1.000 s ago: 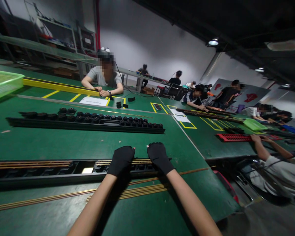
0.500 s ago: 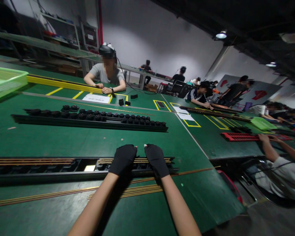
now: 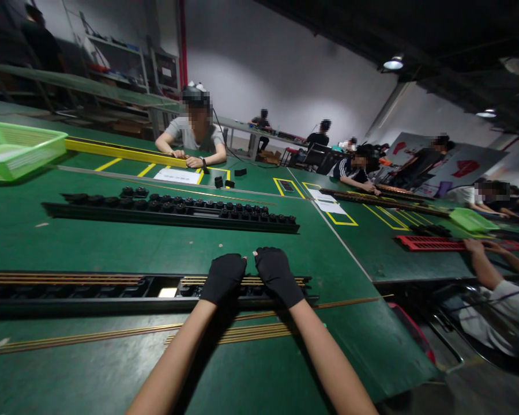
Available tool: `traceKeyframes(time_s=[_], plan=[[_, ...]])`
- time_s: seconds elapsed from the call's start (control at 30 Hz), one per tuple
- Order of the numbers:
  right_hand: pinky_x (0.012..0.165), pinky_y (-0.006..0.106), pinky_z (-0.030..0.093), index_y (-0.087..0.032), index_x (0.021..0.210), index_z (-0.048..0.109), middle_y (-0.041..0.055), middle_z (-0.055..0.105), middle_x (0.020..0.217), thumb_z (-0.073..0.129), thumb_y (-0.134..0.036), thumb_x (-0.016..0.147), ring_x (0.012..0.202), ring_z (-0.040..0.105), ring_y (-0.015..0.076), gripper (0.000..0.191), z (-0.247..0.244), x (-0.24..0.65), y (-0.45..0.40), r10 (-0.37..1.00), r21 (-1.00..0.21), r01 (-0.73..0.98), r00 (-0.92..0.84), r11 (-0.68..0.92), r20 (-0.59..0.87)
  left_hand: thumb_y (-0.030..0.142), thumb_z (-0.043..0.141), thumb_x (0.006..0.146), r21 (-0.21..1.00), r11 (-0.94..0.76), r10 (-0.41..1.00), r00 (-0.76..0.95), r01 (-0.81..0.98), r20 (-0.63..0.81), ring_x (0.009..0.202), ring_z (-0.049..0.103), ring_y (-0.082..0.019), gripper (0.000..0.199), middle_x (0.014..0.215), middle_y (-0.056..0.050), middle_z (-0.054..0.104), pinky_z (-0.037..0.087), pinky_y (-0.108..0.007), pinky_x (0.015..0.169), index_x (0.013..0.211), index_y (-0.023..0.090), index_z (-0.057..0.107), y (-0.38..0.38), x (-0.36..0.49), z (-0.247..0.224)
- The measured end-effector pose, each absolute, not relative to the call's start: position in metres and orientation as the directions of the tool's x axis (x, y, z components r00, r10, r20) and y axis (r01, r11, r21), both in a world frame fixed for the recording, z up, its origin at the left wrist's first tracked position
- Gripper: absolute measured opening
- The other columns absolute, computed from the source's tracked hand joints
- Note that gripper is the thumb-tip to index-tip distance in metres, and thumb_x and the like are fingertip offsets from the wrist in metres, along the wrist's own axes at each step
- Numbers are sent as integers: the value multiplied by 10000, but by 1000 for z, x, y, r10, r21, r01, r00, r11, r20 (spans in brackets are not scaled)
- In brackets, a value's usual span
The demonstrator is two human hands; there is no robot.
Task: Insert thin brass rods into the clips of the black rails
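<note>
One long black rail lies on the green worktop, its end short of the right edge. Two gloved hands, left hand and right hand, cover it, fingers curled; whether they grip, I can't tell. Beyond lie one second rail and one green basket.

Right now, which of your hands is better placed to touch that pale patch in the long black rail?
Probably the left hand: over the black rail, it lies between the pale patch and the right hand, so it is nearer.
</note>
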State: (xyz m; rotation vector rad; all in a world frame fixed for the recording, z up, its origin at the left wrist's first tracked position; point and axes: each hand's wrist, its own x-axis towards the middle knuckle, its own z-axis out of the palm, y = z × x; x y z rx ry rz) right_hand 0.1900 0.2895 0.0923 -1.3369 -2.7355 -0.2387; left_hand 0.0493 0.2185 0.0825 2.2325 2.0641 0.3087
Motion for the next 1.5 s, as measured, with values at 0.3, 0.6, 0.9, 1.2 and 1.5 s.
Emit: traceKeyframes(time_s=[0.3, 0.6, 0.9, 1.2, 1.5], plan=[[748, 312, 468, -138, 1002, 717, 131, 744, 953, 390, -202, 1033, 863, 692, 223, 335, 61, 175, 288, 763, 70, 780, -623, 621, 170, 203, 351, 1000, 197, -104, 994, 95, 975, 53, 981, 656, -313, 353, 1035, -199, 703, 494, -405, 849, 1090, 108, 679, 221, 47, 82], [659, 307, 441, -123, 974, 710, 153, 744, 918, 319, -237, 1053, 787, 707, 229, 415, 69, 174, 283, 829, 52, 851, -521, 522, 203, 194, 372, 991, 166, -80, 996, 73, 983, 51, 986, 674, -305, 332, 1033, -187, 705, 512, -394, 838, 1088, 113, 679, 218, 50, 87], [711, 289, 463, -138, 989, 709, 140, 748, 914, 333, -225, 1056, 835, 705, 213, 391, 71, 177, 282, 811, 40, 833, -547, 552, 207, 225, 323, 1005, 97, 2, 1000, -3, 995, 17, 982, 691, -346, 402, 997, -193, 716, 510, -413, 784, 1032, 115, 709, 220, 56, 99], [788, 315, 484, -150, 1071, 711, 146, 744, 1036, 310, -214, 1062, 937, 706, 230, 406, 81, 179, 278, 829, 21, 835, -548, 549, 112, 211, 393, 964, 125, 95, 995, -99, 988, 22, 940, 690, -328, 336, 964, -192, 722, 482, -468, 853, 986, 112, 714, 223, 76, 108], [801, 308, 492, -147, 998, 745, 162, 757, 974, 313, -225, 1057, 915, 706, 232, 443, 69, 180, 283, 831, 27, 839, -543, 544, 120, 147, 519, 873, 128, -34, 999, 29, 991, 35, 954, 684, -289, 219, 977, -168, 721, 513, -397, 849, 974, 122, 712, 221, 75, 93]])
